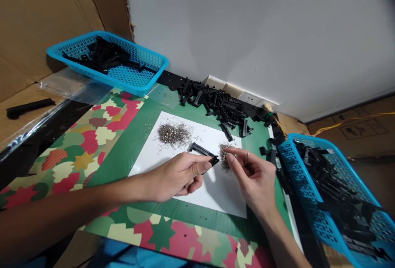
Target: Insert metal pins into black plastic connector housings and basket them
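Over the white sheet (145, 159), my left hand (182, 175) is closed around one end of a long, narrow black plastic part (202, 149), pinched between thumb and fingers. My right hand (254, 173) is just to the right of that part, its thumb and index fingertips brought together in a pinch. Whatever those fingertips hold is too small to make out. Behind them lies a small heap of tiny metal wire pieces (226, 164). A larger heap of similar wire pieces (174, 134) spreads on the sheet farther left.
Many loose black plastic parts (219, 105) are piled along the wall by the power sockets (236, 91). A blue basket (123, 82) of black parts stands back left, another blue basket (304, 194) at right. One black piece (31, 107) lies far left. A yellow cable (339, 124) runs rightward.
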Demonstrator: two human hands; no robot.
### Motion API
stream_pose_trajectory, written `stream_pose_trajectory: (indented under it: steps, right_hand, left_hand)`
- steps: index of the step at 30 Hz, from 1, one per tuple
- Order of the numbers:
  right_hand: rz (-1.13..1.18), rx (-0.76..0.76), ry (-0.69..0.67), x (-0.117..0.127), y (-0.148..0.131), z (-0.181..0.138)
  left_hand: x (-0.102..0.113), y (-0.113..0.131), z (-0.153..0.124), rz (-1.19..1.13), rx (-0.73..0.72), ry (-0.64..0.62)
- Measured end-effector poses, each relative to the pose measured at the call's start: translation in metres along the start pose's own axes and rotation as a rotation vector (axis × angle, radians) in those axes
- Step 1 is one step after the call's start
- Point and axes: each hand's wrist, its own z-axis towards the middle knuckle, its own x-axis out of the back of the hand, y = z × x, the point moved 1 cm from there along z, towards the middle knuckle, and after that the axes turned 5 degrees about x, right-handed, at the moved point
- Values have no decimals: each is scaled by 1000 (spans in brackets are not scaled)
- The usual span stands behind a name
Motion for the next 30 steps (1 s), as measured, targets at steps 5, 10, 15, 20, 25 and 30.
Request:
stream_pose_trajectory:
  steps: [5, 10, 15, 20, 25, 30]
  right_hand:
    - [-31, -34, -80, 3, 3, 2]
    - [-117, 31, -159, -2, -2, 2]
    - [-176, 56, -273, -5, -6, 1]
    - [-193, 48, -332, -8, -5, 0]
    - [-188, 37, -370, -11, -6, 0]
    - [-212, 35, -364, -11, -4, -2]
  left_hand:
    - [0, 1, -1, 0, 15, 16]
    - [-1, -1, 0, 13, 28, 16]
    - [1, -3, 3, 29, 47, 4]
    - [2, -4, 4, 79, 51, 47]
    - [2, -3, 3, 145, 61, 92]
    - [1, -2, 1, 189, 58, 130]
